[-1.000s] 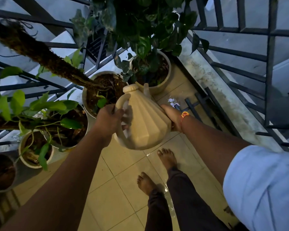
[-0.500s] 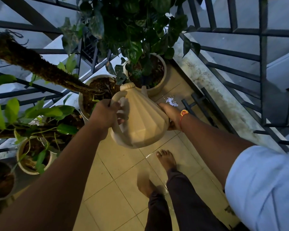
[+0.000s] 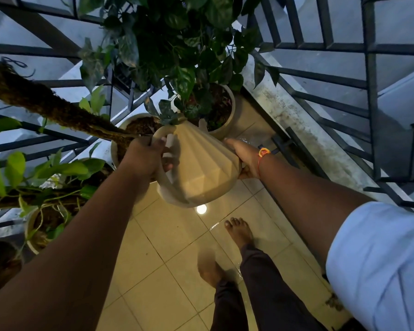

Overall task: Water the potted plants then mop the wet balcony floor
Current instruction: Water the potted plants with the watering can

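A beige ribbed watering can [image 3: 201, 163] is held tilted forward above the tiled floor [image 3: 167, 278]. My left hand [image 3: 146, 158] grips its handle. My right hand [image 3: 244, 158] presses flat against its right side and underside. The spout points into the corner pot [image 3: 227, 123], which holds a dark leafy pothos [image 3: 182, 51]. Left of it stands a second pot [image 3: 134, 130] with a mossy pole [image 3: 46, 106] leaning out of it. More pots with light green leaves [image 3: 34, 225] line the left railing.
Dark metal railings [image 3: 368, 96] close the balcony on the left and right, above a concrete ledge [image 3: 304, 130]. A low dark metal rack [image 3: 287, 144] lies by the right ledge. My bare feet [image 3: 239, 232] stand on the tiles, which shine wet near them.
I have stepped forward; the can has moved closer to the corner pot and tipped further. My left foot is blurred, mid-step. A lamp's reflection now shows on the floor under the can.
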